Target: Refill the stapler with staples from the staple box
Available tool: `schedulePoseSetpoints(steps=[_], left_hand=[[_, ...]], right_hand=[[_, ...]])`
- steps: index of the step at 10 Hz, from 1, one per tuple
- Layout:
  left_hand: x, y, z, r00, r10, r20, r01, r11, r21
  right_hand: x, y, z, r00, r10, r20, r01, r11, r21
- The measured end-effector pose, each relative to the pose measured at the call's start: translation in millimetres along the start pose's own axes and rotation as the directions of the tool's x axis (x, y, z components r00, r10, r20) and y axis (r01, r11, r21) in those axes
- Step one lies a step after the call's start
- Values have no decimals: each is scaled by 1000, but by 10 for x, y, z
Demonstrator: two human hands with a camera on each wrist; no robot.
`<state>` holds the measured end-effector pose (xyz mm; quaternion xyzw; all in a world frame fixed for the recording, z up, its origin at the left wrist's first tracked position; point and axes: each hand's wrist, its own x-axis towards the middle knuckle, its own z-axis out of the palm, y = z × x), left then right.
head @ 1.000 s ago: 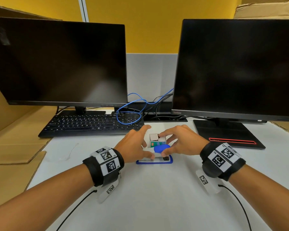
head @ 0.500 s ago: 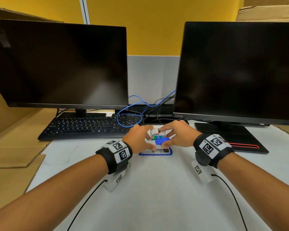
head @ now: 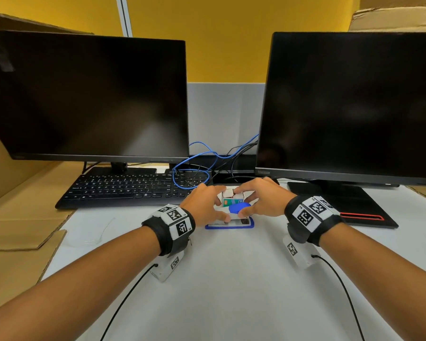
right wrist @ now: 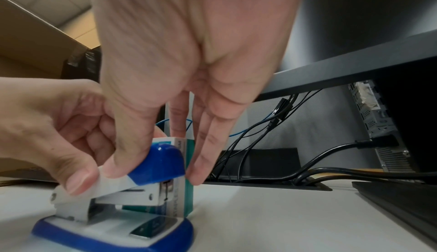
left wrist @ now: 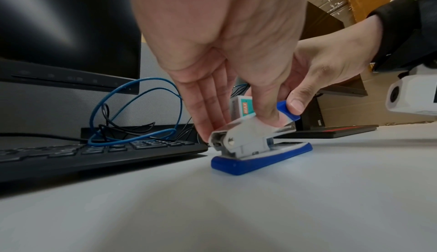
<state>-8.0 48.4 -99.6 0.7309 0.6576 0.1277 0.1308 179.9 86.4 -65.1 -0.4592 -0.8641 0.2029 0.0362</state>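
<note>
A blue-and-white stapler point(head: 229, 223) lies on the white table with a small teal staple box point(head: 231, 200) standing just behind it. My left hand point(head: 207, 207) pinches the stapler's rear: its thumb lies on the white top of the stapler point(left wrist: 250, 140) and its fingers reach down behind the hinge. My right hand point(head: 263, 200) holds the front end, thumb on the blue cap point(right wrist: 160, 164), fingers straight down on the far side beside the staple box point(right wrist: 188, 162). The stapler's top arm looks slightly raised over its base.
A black keyboard point(head: 123, 188) lies to the left with a blue cable loop point(head: 190, 168) over its right end. Two dark monitors point(head: 84, 94) stand behind; the right one's stand point(head: 342, 205) is close to my right wrist. Cardboard point(head: 15, 230) edges the table's left.
Both hands have closed in on the stapler; the left fingers, spread a second ago, now reach down behind it. The stapler and box stay where they were on the table.
</note>
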Motion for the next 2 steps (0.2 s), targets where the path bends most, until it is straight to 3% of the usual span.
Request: schedulePoseSetpoints(steps=[2], left_hand=[[-66,-16,-31,999,9,-51,-10,1000,-2]], right_hand=[[2,2,-12,996,23,-82,-24,1000,-10]])
